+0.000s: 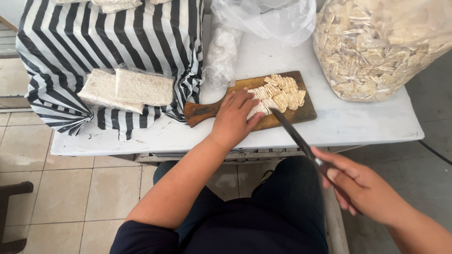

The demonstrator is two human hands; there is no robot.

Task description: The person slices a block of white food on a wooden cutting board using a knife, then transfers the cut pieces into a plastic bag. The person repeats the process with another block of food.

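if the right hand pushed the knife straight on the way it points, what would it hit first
Probably the pale block under the left hand on the brown wooden cutting board; the right hand's long dark knife tip already seems there, though depth is unclear.

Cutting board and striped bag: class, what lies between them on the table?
Head view: nothing. The wooden cutting board's handle end touches the black-and-white striped bag's lower corner, so no bare white table shows there.

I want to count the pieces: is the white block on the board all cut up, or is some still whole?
Partly cut. Thin slices lie fanned on the wooden cutting board; the left hand presses an uncut white end.
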